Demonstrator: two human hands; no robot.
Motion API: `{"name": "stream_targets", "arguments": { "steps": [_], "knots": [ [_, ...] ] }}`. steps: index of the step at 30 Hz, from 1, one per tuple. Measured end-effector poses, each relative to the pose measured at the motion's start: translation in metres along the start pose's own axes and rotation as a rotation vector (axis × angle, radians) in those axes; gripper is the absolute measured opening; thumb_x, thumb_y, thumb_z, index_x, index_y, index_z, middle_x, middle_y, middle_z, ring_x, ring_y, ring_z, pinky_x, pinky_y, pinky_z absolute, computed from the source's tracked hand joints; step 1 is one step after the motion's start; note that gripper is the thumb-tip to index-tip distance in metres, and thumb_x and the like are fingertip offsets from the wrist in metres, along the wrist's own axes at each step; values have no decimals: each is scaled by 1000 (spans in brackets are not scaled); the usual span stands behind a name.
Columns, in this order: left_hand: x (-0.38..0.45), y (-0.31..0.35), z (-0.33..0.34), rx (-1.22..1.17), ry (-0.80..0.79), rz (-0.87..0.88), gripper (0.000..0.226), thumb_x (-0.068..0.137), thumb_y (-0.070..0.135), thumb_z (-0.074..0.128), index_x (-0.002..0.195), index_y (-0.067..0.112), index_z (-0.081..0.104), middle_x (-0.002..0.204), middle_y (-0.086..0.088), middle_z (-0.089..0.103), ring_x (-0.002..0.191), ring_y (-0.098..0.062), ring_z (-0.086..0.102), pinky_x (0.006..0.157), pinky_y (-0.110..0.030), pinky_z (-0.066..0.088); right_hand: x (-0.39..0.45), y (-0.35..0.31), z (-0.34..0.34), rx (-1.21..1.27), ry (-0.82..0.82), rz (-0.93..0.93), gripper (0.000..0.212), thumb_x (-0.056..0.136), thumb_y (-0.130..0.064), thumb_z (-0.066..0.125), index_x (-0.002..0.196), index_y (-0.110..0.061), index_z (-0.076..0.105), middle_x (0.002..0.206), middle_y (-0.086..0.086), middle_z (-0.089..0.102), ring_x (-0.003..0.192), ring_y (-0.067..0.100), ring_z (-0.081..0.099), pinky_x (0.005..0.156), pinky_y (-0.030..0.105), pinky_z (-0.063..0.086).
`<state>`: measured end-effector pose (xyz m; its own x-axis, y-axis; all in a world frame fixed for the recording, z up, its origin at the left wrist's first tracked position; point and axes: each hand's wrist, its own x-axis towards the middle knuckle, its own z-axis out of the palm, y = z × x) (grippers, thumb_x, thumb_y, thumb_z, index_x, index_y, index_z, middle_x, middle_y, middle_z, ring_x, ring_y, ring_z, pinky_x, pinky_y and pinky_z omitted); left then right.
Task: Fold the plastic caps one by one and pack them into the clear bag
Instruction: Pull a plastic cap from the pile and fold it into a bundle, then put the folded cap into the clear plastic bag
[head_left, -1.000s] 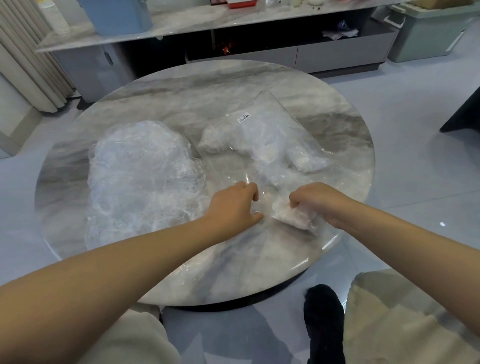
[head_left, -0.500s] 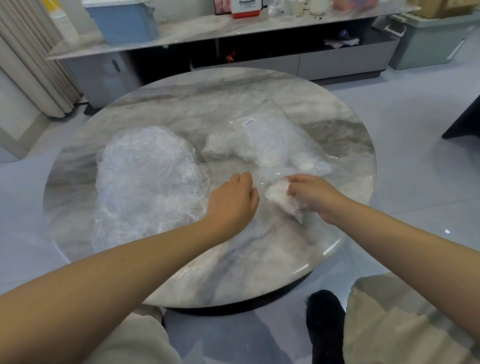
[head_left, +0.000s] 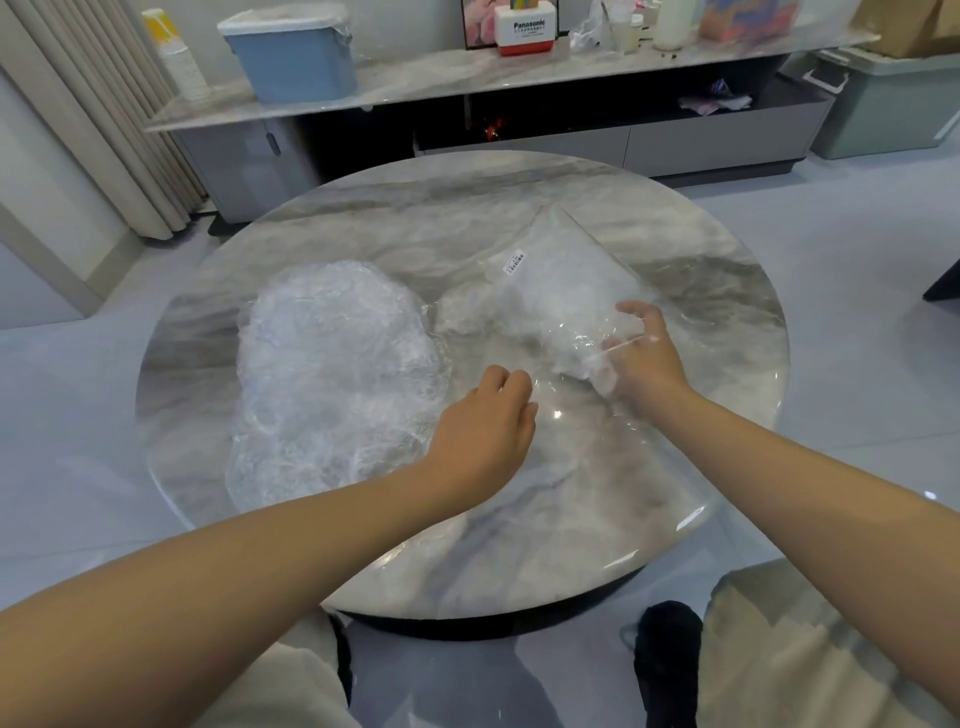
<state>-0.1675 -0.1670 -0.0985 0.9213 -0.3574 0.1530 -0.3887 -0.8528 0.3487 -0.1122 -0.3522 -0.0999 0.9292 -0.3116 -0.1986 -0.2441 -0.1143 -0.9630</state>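
The right hand (head_left: 641, 353) reaches inside the mouth of the clear bag (head_left: 561, 291), fingers curled around a folded cap (head_left: 597, 364). The left hand (head_left: 485, 431) hovers just beside the bag's opening at its 8 o'clock, fingers loosely curled, holding nothing. The bag lies on the round marble desk (head_left: 519, 519) with folded caps inside. The pile of unfolded caps (head_left: 332, 374) sits at the bag's 9 o'clock.

Soft, even, fairly bright light fills the scene, with no hard shadows. The glossy counter (head_left: 363, 218) carries small specular glints just beside the left hand (head_left: 480, 431) and a bright streak along its near right rim. Glare on the clear bag (head_left: 561, 280) veils the right hand (head_left: 641, 353). Wide-angle distortion bends the edges; forearms nearest the camera look oversized. Focus is slightly soft throughout.
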Motion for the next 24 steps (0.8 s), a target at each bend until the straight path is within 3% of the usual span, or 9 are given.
{"name": "stream_targets", "arguments": {
  "steps": [2,4,7,10,12,15,19,21,24],
  "knots": [
    [-2,2,0,2,-13,22,18,100,25,38,103,8,45,108,-6,46,66,-25,44,57,-34,38,1,6,8,-235,27,-188,27,91,-3,43,108,-23,38,74,-2,42,62,18,45,57,26,40],
    [-3,4,0,26,-35,53,19,100,25,38,104,8,46,110,-7,46,66,-26,42,58,-36,41,5,11,15,-412,29,-292,19,89,-4,42,96,-21,36,81,2,44,68,21,44,62,32,36],
    [-5,7,0,86,-87,103,22,101,23,39,109,5,47,114,-11,47,70,-27,42,58,-36,38,14,17,20,-560,31,-387,21,84,-1,49,85,-22,47,92,3,46,83,27,51,68,34,39],
    [-5,9,-1,156,-147,125,24,102,23,36,115,5,46,120,-11,45,80,-32,51,60,-34,35,20,17,25,-867,-183,-243,26,91,-11,49,116,-13,58,119,10,52,119,30,46,97,32,35],
    [-4,9,-2,190,-160,134,26,102,23,34,119,6,45,123,-11,43,84,-33,53,60,-34,34,22,15,30,-1056,-215,-277,40,90,-26,45,129,-16,50,134,6,49,127,23,40,101,25,28],
    [-2,2,-3,194,-129,147,26,102,20,36,119,4,46,123,-13,45,82,-35,53,58,-35,32,30,18,45,-1143,-299,-398,52,98,-23,37,148,-19,25,148,3,38,135,20,34,110,25,18],
    [0,-8,3,174,-74,203,15,96,13,50,105,1,53,108,-18,54,60,-32,49,45,-31,27,29,19,46,-1172,-341,-337,62,90,-36,43,148,-26,23,155,-1,21,143,22,19,115,33,15],
    [4,-13,6,186,-58,195,12,93,11,55,101,2,53,103,-17,55,54,-28,41,42,-25,17,23,16,41,-1096,-311,-286,69,89,-28,54,148,-19,20,152,6,21,140,30,21,113,36,19],
    [9,-17,4,218,-28,168,12,91,10,56,100,3,52,104,-17,55,54,-25,39,41,-23,12,14,15,37,-1148,-210,-391,68,91,-26,51,149,-25,17,149,11,21,133,32,25,109,38,25]
  ]
}}
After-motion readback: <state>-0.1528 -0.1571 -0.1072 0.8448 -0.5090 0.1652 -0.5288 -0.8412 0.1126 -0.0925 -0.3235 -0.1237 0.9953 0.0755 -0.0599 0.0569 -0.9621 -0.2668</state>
